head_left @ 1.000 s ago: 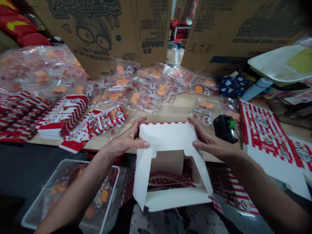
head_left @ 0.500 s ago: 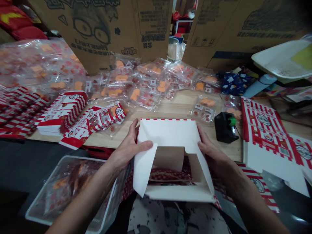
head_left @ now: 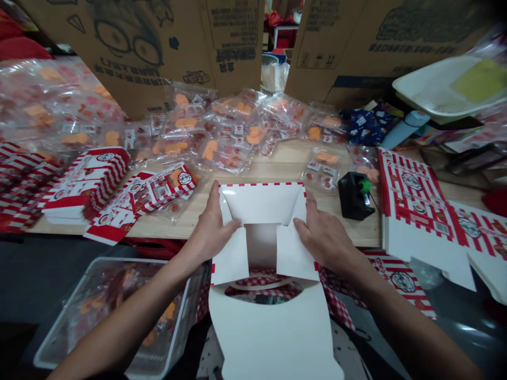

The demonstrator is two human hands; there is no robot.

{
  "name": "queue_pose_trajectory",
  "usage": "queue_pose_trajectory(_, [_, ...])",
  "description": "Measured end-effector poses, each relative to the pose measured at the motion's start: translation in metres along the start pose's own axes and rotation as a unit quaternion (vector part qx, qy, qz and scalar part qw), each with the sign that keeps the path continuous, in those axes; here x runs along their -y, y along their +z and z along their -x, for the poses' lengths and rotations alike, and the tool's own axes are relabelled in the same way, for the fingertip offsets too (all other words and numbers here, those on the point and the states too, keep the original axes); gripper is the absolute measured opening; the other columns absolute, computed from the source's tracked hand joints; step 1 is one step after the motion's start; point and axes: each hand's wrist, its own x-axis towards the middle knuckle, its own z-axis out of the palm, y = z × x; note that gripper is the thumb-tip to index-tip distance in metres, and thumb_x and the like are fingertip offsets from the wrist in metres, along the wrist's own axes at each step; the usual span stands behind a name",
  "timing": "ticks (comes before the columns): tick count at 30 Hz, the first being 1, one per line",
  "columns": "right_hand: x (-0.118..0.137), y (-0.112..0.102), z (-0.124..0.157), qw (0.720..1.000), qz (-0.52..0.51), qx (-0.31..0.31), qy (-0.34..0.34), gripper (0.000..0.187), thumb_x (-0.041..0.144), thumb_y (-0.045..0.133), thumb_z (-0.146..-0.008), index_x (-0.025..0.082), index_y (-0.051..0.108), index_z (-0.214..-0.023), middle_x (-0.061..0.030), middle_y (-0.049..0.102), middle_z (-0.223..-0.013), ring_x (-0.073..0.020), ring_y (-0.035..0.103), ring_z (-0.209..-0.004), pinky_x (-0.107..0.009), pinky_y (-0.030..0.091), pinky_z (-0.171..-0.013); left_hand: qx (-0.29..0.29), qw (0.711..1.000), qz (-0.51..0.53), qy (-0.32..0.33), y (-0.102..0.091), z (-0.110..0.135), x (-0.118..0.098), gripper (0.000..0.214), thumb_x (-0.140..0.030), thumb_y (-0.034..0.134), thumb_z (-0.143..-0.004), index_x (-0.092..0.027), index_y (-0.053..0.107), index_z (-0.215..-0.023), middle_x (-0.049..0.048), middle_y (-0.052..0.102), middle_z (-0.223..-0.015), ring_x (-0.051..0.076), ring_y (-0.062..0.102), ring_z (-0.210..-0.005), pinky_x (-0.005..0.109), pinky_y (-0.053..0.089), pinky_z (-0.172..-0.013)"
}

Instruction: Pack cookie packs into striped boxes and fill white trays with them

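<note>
A white cardboard carton (head_left: 263, 203) with a red dashed edge lies unfolded in front of me, its plain inner side up. My left hand (head_left: 208, 229) rests on its left flap, thumb along the outer edge. My right hand (head_left: 322, 232) presses on its right flap, fingers pointing inward. Between the flaps is a narrow gap (head_left: 261, 245). A long white panel (head_left: 269, 338) with a curved cutout hangs toward me below the table edge. Red-and-white checked paper (head_left: 265, 290) shows through the cutout.
Clear packets of orange and red snacks (head_left: 225, 153) cover the wooden table (head_left: 261, 171). Striped boxes (head_left: 87, 182) are stacked left, flat striped cartons (head_left: 415, 211) lie right, and a black tape dispenser (head_left: 355, 195) stands nearby. A clear tub of packets (head_left: 119, 311) sits lower left.
The carton's side flaps now fold inward, and its lower panel has swung down toward me. Both hands have moved closer together on the flaps.
</note>
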Motion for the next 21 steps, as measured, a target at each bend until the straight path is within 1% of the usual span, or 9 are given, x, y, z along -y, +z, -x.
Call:
queue_pose_trajectory(2, [0.002,0.001,0.001,1.0,-0.005,-0.021,-0.002,0.075,0.032,0.043,-0.095,-0.004,0.023,-0.158,-0.0288,0.072,-0.106,-0.046,0.071,-0.095,-0.063,0.051,-0.088,-0.008,1.0,-0.011,0.003,0.001,0.001,0.001,0.112,-0.03,0.076,-0.077,-0.015,0.006,-0.163,0.0204,0.018,-0.17,0.038,0.016,-0.158,0.057,0.009,-0.128])
queue_pose_trajectory(4, [-0.001,0.005,0.001,0.996,-0.066,-0.056,0.004,0.072,0.036,0.044,-0.095,0.005,0.028,-0.159,-0.0252,0.072,-0.113,-0.043,0.071,-0.099,-0.061,0.051,-0.09,-0.026,1.0,0.01,0.005,0.002,0.002,0.002,0.11,-0.037,0.075,-0.08,-0.015,0.007,-0.163,0.0202,0.014,-0.17,0.036,0.015,-0.158,0.054,0.011,-0.129])
queue_pose_trajectory(6, [-0.008,0.012,0.0,0.982,-0.173,-0.08,0.008,0.07,0.042,0.046,-0.096,0.015,0.032,-0.159,-0.0205,0.071,-0.121,-0.0397,0.07,-0.104,-0.059,0.053,-0.093,-0.046,0.997,0.054,0.001,0.004,0.003,0.004,0.106,-0.043,0.075,-0.082,-0.015,0.01,-0.162,0.0194,0.016,-0.17,0.034,0.018,-0.158,0.051,0.014,-0.129])
queue_pose_trajectory(10, [-0.027,0.026,-0.001,0.937,-0.343,-0.061,0.009,0.069,0.053,0.043,-0.1,0.022,0.029,-0.16,-0.0171,0.064,-0.137,-0.0363,0.064,-0.121,-0.058,0.05,-0.102,-0.016,0.985,0.174,-0.019,0.004,0.005,0.005,0.107,-0.044,0.076,-0.082,-0.02,0.01,-0.162,0.0161,0.026,-0.168,0.034,0.032,-0.153,0.051,0.028,-0.126])
queue_pose_trajectory(13, [-0.041,0.02,0.011,0.919,-0.391,-0.055,-0.017,0.067,0.056,0.038,-0.102,0.026,0.026,-0.161,-0.0136,0.047,-0.157,-0.0328,0.048,-0.141,-0.057,0.042,-0.115,-0.015,0.97,0.241,-0.019,-0.007,0.013,0.006,0.097,-0.044,0.072,-0.085,-0.025,0.016,-0.162,0.0128,0.026,-0.168,0.035,0.031,-0.153,0.054,0.031,-0.124])
queue_pose_trajectory(15, [-0.049,0.001,0.032,0.923,-0.379,-0.037,-0.058,0.068,0.059,0.042,-0.1,0.032,0.028,-0.161,-0.0079,0.035,-0.165,-0.0333,0.037,-0.149,-0.057,0.036,-0.119,0.002,0.965,0.263,-0.006,-0.022,0.024,0.008,0.086,-0.049,0.066,-0.09,-0.028,0.024,-0.161,0.0112,0.027,-0.168,0.037,0.028,-0.154,0.058,0.03,-0.124])
queue_pose_trajectory(17, [-0.055,-0.022,0.06,0.938,-0.324,0.007,-0.123,0.066,0.064,0.042,-0.098,0.038,0.034,-0.159,-0.0012,0.029,-0.169,-0.0356,0.029,-0.153,-0.059,0.032,-0.122,0.058,0.967,0.246,0.028,-0.04,0.042,0.008,0.081,-0.063,0.063,-0.089,-0.033,0.033,-0.159,0.0083,0.021,-0.171,0.04,0.019,-0.156,0.061,0.029,-0.123])
queue_pose_trajectory(19, [-0.055,-0.04,0.086,0.943,-0.253,0.052,-0.207,0.062,0.067,0.038,-0.098,0.043,0.041,-0.155,0.003,0.028,-0.169,-0.0371,0.026,-0.154,-0.06,0.033,-0.121,0.132,0.972,0.175,0.079,-0.057,0.063,0.004,0.091,-0.079,0.065,-0.077,-0.036,0.044,-0.154,0.0052,0.014,-0.173,0.044,0.008,-0.157,0.065,0.026,-0.122])
queue_pose_trajectory(21, [-0.05,-0.045,0.099,0.938,-0.188,0.064,-0.284,0.056,0.063,0.041,-0.099,0.046,0.046,-0.152,0.004,0.03,-0.167,-0.0374,0.028,-0.153,-0.063,0.037,-0.118,0.187,0.972,0.082,0.118,-0.063,0.08,-0.002,0.098,-0.085,0.069,-0.065,-0.038,0.052,-0.149,0.0043,0.015,-0.173,0.046,0.005,-0.157,0.068,0.021,-0.122])
